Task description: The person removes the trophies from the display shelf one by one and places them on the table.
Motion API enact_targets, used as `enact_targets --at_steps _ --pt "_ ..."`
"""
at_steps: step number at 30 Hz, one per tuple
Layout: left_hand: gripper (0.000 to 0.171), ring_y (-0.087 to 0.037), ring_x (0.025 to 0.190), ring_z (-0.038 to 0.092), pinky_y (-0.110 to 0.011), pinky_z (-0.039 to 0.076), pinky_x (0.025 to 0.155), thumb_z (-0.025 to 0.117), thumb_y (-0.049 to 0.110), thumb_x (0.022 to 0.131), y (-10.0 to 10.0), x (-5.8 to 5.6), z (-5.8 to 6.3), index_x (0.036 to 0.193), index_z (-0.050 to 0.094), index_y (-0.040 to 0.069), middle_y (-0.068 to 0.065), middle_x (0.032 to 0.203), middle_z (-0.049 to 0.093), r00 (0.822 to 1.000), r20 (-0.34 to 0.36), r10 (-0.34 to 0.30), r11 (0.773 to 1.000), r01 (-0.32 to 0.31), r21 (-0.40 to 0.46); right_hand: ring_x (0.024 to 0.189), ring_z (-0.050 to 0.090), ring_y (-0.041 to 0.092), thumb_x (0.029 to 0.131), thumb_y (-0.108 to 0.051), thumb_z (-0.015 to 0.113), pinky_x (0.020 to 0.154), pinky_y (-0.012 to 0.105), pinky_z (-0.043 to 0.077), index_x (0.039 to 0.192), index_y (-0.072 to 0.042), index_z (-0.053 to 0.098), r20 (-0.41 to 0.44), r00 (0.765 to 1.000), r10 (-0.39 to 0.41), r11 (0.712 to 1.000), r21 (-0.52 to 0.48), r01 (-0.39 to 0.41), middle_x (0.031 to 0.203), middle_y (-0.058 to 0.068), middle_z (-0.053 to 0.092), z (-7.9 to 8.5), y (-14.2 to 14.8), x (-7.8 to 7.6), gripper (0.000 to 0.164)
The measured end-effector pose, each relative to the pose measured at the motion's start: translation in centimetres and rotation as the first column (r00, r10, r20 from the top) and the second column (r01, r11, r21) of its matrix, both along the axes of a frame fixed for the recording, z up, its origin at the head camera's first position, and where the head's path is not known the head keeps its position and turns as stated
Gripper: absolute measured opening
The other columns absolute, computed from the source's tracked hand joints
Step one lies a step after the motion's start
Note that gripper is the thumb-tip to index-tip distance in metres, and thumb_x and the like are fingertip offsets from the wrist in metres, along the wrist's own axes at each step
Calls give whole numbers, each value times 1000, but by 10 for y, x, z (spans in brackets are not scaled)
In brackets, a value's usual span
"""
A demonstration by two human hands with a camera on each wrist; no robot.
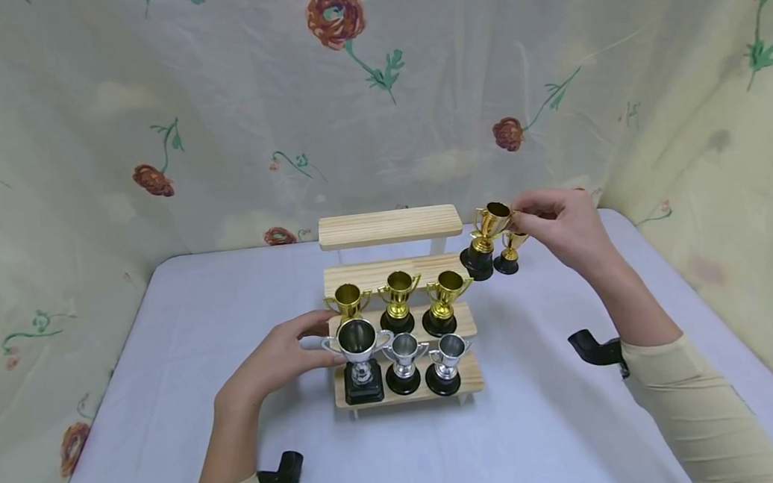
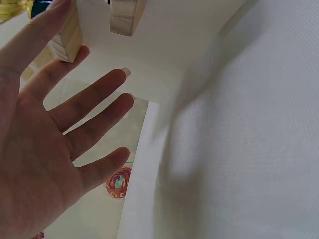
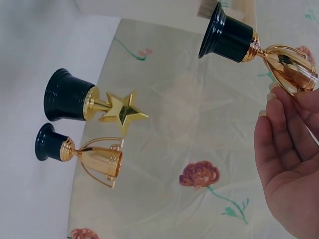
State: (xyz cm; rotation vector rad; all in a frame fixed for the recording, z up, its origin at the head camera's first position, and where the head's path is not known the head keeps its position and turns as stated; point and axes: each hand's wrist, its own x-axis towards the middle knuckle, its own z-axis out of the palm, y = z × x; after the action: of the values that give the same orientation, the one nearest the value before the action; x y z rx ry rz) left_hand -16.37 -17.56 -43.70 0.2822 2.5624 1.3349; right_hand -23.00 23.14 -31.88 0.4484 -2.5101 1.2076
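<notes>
My right hand (image 1: 564,229) pinches a gold trophy cup (image 1: 491,224) near its handle and rim, holding it raised and tilted by the shelf's right side. In the right wrist view, a gold star trophy (image 3: 123,112) and a smaller gold cup (image 3: 102,159) stand on the table below it. At the left end of a wooden tiered shelf (image 1: 391,226) is my left hand (image 1: 280,357), fingers spread and rather straight, with fingertips at a tier's end (image 2: 70,42). Gold cups (image 1: 398,293) stand in a row on one tier; silver cups (image 1: 404,356) occupy the lowest.
A white cloth covers the table (image 1: 228,290). Behind and at both sides hangs a floral curtain (image 1: 230,118). The shelf's top board and the one below it carry no trophies. Each wrist wears a black camera mount (image 1: 596,348).
</notes>
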Motion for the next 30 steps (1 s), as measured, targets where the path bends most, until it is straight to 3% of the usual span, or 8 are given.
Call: enact_targets --at_steps 4,9,19,30 --pt "70 -21 129 56 -55 42 107 83 50 73 0 0 1 136 56 38 2 132 64 1000 4 3 1000 -3 -4 69 63 5 91 -9 65 65 15 51 95 -5 76 -7 1000 -22 1000 4 22 80 1 72 -2 5 -1 13" --pt "71 -22 130 55 -55 41 107 82 50 73 -1 0 0 137 55 38 1 134 63 1000 5 1 1000 0 -8 69 63 9 90 -8 65 64 16 50 94 -6 76 -9 999 -35 999 16 35 83 6 73 -5 6 -1 12" --pt "70 -20 129 55 -54 41 108 83 52 72 0 -1 1 136 55 39 4 131 64 1000 5 3 1000 -3 -20 70 61 4 90 -9 65 64 16 49 94 -6 76 7 998 -55 998 40 55 86 10 73 -12 10 -3 12" --pt "66 -20 128 56 -54 42 107 83 52 73 0 -2 1 133 57 40 4 130 65 1000 -1 -2 1000 2 -18 70 61 3 90 -10 64 62 17 49 96 -5 76 31 997 -72 996 58 70 86 8 73 -20 18 -3 14"
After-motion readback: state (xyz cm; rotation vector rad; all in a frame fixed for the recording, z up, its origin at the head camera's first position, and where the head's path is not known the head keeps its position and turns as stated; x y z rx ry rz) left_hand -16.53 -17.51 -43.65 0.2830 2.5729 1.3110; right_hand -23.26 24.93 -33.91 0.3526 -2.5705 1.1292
